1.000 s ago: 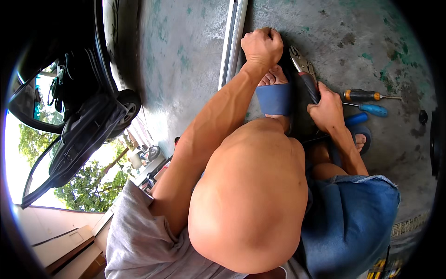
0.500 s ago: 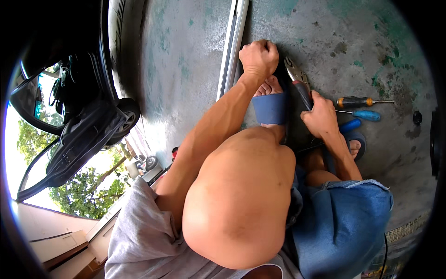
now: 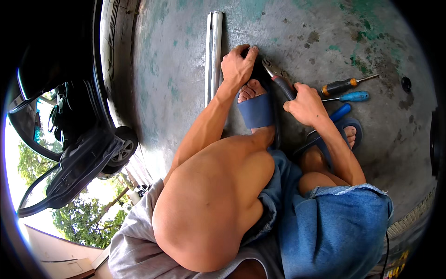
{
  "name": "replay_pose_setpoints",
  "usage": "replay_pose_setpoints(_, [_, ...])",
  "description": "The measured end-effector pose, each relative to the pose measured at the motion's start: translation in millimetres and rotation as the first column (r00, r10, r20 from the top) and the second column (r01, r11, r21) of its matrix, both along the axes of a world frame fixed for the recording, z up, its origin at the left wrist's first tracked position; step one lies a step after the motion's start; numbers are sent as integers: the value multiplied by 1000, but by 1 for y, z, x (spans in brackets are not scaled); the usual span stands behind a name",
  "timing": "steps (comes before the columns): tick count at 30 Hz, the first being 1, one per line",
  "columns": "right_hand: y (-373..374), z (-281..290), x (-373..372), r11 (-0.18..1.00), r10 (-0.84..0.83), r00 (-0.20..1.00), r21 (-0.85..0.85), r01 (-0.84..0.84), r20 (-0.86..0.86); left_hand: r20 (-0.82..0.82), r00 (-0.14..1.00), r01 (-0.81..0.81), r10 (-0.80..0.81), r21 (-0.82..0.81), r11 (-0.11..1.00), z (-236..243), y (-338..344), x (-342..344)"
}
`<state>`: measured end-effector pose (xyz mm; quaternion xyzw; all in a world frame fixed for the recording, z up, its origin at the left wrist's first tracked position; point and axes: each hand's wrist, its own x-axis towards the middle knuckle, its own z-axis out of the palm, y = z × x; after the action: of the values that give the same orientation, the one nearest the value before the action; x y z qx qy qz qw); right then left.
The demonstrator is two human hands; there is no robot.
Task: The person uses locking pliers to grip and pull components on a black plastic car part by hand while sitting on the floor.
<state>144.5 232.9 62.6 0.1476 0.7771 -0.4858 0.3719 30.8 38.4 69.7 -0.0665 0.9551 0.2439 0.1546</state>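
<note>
My left hand (image 3: pixel 237 66) has its fingers curled and thumb stretched forward over a dark area; I cannot make out what, if anything, they hold. It is just right of a long white metal rail (image 3: pixel 213 56) and above my sandalled foot (image 3: pixel 253 110). My right hand (image 3: pixel 304 104) grips locking pliers (image 3: pixel 282 83) by their grey-and-red handle, jaws pointing up toward my left hand. Right of it lie an orange-and-black screwdriver (image 3: pixel 340 87), a light blue screwdriver (image 3: pixel 354 96) and a darker blue-handled tool (image 3: pixel 340 113).
Stained concrete floor (image 3: pixel 325 28) surrounds me. A small black object (image 3: pixel 406 83) lies at the right. My bare knee (image 3: pixel 200 200) fills the lower middle. At the left are a dark vehicle (image 3: pixel 81 158) with a wheel (image 3: pixel 121 149) and an opening with trees outside.
My hands and the pliers sit further left in view. The left hand's fist has loosened, its thumb now extended. The rail's far end has come into sight as the view shifted.
</note>
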Motion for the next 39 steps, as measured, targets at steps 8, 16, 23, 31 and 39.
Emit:
replay_pose_setpoints(8, [-11, 16, -20, 978, -169, 985, -132, 163, -39, -8, 998, 65, -68, 424, 903, 26, -18, -22])
replay_pose_setpoints(16, [9, 45, -19, 907, -378, 920, -243, 344, -109, 42, 977, 101, -208, 770, 630, 46, -7, -65])
replay_pose_setpoints(23, [32, 33, 1, 849, -437, 893, -375, 371, -105, 126, 932, 60, -341, 872, 486, 22, 30, -68])
replay_pose_setpoints(31, [50, 28, 28, 759, -473, 879, -535, 372, -60, 162, 921, 26, -355, 882, 471, 8, 24, -69])
replay_pose_setpoints(39, [38, 32, 36, 799, -295, 939, -494, 343, 174, 170, 923, 12, -346, 885, 466, 11, 13, -64])
